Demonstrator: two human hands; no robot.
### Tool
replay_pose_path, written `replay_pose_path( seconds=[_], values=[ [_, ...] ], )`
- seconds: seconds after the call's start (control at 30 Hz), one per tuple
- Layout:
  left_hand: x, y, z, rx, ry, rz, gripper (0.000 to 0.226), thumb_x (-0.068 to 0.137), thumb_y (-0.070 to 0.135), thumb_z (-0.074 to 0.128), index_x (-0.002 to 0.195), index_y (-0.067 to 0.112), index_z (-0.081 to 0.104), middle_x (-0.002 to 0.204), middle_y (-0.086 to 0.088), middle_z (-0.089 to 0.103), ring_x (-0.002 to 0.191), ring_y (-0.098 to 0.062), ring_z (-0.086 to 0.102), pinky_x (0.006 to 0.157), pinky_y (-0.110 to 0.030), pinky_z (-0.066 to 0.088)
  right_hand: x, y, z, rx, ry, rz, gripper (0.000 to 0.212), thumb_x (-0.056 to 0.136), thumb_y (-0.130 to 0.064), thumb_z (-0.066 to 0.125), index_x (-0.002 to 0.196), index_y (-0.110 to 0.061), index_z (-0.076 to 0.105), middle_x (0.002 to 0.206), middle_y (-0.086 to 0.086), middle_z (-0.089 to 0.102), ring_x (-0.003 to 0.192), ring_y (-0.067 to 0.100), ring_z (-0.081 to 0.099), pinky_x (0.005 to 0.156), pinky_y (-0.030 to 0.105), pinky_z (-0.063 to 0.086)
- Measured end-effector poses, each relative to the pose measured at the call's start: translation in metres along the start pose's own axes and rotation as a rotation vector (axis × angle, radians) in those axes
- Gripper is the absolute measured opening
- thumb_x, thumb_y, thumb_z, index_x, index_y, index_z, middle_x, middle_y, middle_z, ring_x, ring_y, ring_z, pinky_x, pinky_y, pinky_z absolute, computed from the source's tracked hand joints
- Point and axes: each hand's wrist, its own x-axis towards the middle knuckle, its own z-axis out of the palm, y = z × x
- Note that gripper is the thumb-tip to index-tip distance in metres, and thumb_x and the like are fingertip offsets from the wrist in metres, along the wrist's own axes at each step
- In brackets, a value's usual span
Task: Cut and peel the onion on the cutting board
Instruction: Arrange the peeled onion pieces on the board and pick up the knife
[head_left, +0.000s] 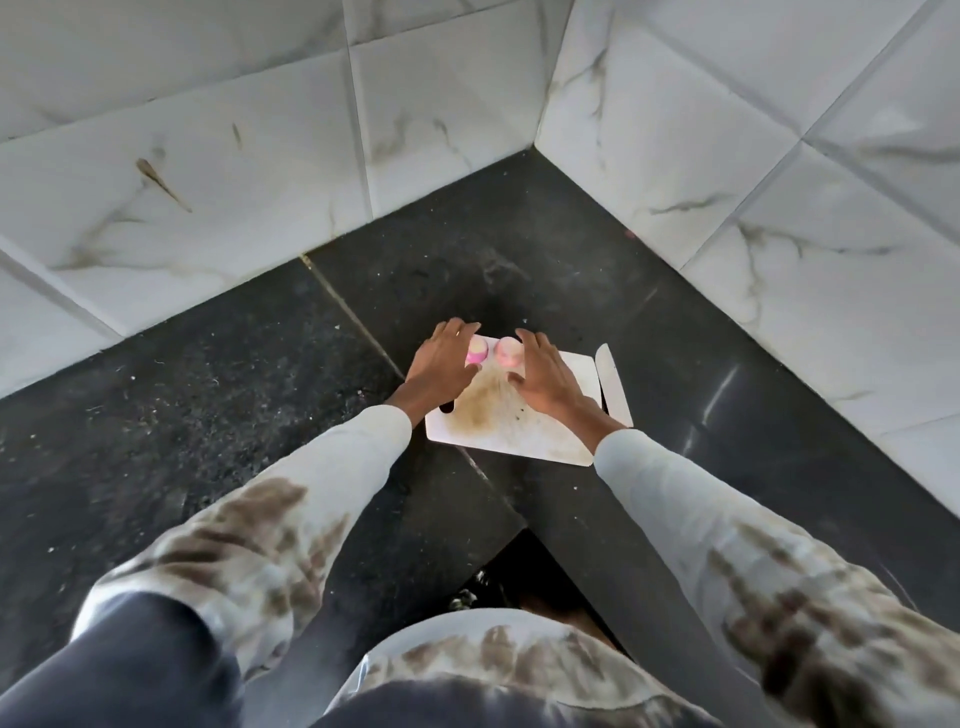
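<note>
An onion lies cut in two on the far end of a stained white cutting board (498, 423). The left half (477, 352) shows a pink cut face, and the right half (506, 352) is paler pink. My left hand (441, 364) curls around the left half, fingers behind it and thumb in front. My right hand (545, 382) holds the right half the same way. The two halves stand close together with a small gap between them. A knife with a white blade (613, 384) lies along the board's right edge, and neither hand touches it.
The board sits on a black stone counter (208, 405) in a corner between white marble-tiled walls (779, 182). The counter's inner front edge (498, 525) runs just below the board.
</note>
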Motion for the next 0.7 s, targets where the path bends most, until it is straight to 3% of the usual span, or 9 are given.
replay_pose_path(
  seconds=[0.13, 0.27, 0.5, 0.7],
  values=[
    [0.001, 0.0, 0.005, 0.108, -0.016, 0.037, 0.066, 0.099, 0.038, 0.074, 0.157, 0.024, 0.046, 0.154, -0.002, 0.051, 0.142, -0.025, 0.049, 0.112, -0.044, 0.049, 0.012, 0.001, 0.007, -0.007, 0.048, -0.019, 0.068, 0.093, -0.034, 0.077, 0.151, -0.017, 0.045, 0.148, 0.009, 0.054, 0.135, 0.032, 0.053, 0.104, 0.046, 0.053],
    [-0.007, 0.0, 0.008, 0.057, 0.068, 0.022, 0.056, 0.098, 0.029, 0.077, 0.149, 0.022, 0.055, 0.145, -0.002, 0.055, 0.133, -0.022, 0.054, 0.103, -0.041, 0.055, 0.016, 0.004, 0.007, -0.026, 0.099, -0.096, 0.053, 0.094, -0.034, 0.076, 0.14, -0.018, 0.056, 0.138, 0.006, 0.061, 0.126, 0.029, 0.059, 0.097, 0.041, 0.056],
    [-0.008, 0.008, 0.005, 0.057, 0.095, 0.008, 0.045, 0.1, 0.024, 0.073, 0.143, 0.021, 0.059, 0.139, -0.002, 0.06, 0.128, -0.021, 0.059, 0.098, -0.039, 0.057, 0.018, 0.007, 0.007, -0.012, 0.127, -0.082, 0.051, 0.088, -0.04, 0.082, 0.128, -0.02, 0.058, 0.129, 0.002, 0.064, 0.116, 0.025, 0.062, 0.087, 0.039, 0.058],
    [-0.019, 0.016, 0.011, 0.069, 0.059, 0.089, 0.044, 0.1, 0.031, 0.072, 0.141, 0.022, 0.06, 0.142, -0.002, 0.061, 0.132, -0.023, 0.055, 0.112, -0.042, 0.049, 0.003, 0.026, 0.0, 0.176, 0.158, -0.029, 0.059, 0.078, -0.044, 0.088, 0.12, -0.017, 0.056, 0.122, 0.0, 0.062, 0.104, 0.018, 0.063, 0.08, 0.031, 0.052]
  ],
)
